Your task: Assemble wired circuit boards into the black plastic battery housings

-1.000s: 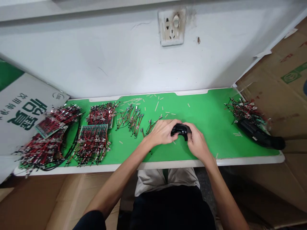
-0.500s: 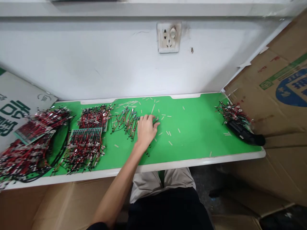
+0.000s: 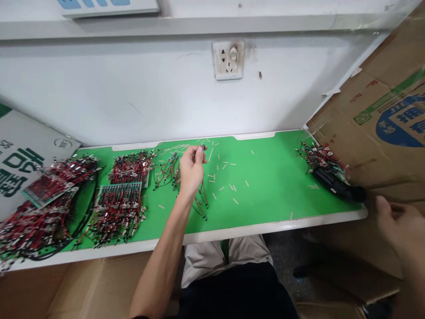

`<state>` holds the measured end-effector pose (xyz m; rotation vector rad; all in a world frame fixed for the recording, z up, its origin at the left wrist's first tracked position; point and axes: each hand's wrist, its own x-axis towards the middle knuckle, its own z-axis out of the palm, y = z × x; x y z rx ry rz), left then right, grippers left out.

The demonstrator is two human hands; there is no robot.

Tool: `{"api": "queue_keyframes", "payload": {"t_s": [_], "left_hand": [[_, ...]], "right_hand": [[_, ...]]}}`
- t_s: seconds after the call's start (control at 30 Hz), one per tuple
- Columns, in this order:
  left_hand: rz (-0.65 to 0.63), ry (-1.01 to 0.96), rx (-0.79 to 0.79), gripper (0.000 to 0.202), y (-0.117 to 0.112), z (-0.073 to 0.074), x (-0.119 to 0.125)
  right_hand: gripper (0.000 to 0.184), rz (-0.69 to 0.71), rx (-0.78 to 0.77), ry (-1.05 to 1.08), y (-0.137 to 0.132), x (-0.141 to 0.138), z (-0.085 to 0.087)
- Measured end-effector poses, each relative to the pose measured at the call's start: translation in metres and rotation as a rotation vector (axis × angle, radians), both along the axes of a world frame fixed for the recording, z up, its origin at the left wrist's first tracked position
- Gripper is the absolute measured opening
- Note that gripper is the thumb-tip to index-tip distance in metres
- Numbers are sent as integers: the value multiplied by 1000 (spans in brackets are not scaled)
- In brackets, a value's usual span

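My left hand (image 3: 192, 173) is above the middle of the green-topped table, thumb and fingers closed in a pinch. A small dark end shows at the fingertips, and thin brown and black wires (image 3: 203, 197) with small tips hang below the hand, so it holds a wired part, mostly hidden. Just left of it lies a loose group of similar wired parts (image 3: 168, 170). My right hand (image 3: 403, 226) is at the far right, off the table's end and smeared by motion. Nearest to it is a black curved tool (image 3: 335, 184), apart from the hand, beside a pile of wired parts (image 3: 320, 157).
Stacks of green circuit boards with red and black wires (image 3: 119, 212) cover the left of the table (image 3: 272, 177). Short pale strips (image 3: 232, 188) are scattered mid-table. A wall socket (image 3: 228, 60) sits behind. Cardboard (image 3: 381, 146) stands at the right, a printed box (image 3: 23, 155) at the left.
My left hand has lifted from the table and moved slightly left and away from me, with wires now hanging from it. My right hand has come into view at the right edge.
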<state>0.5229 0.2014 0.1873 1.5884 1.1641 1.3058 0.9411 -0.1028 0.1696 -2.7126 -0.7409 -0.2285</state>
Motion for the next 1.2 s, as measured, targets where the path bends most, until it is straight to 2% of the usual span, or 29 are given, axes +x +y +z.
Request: {"api": "queue_keyframes", "payload": {"t_s": [0.07,0.13,0.23,0.33,0.43,0.57,0.73,0.83,0.93,1.03,1.2], "left_hand": [[-17,-84,-43,32,0,6,-9],[-33,-85,-70,32,-5,13,-19],[-37,-38,-79,31,-22,21,-32],[-72,16,-72,29,-43,20,-36],[-125,129,-9,25,-61,15,-31],[-174,356,93,21,-82,7,-14],[-323,543,170,25,-103,-7,16],[-421,686,314,30,-105,-21,31],[-412,875,439,27,-99,-34,41],[-387,1021,471,23,-93,-43,46],[-376,1111,494,23,-91,-49,47]], "right_hand": [[56,-98,-132,41,25,8,-12],[58,-97,-188,70,45,11,-23],[52,8,-156,57,55,4,-31],[50,112,-62,-4,50,-22,-31],[53,200,60,-58,52,-62,-27],[60,297,210,9,78,-115,-25],[58,551,417,181,116,-168,-36],[54,657,460,252,128,-194,-45],[49,758,482,288,135,-212,-53],[44,851,496,345,138,-221,-61],[47,899,495,487,133,-224,-69]]}}
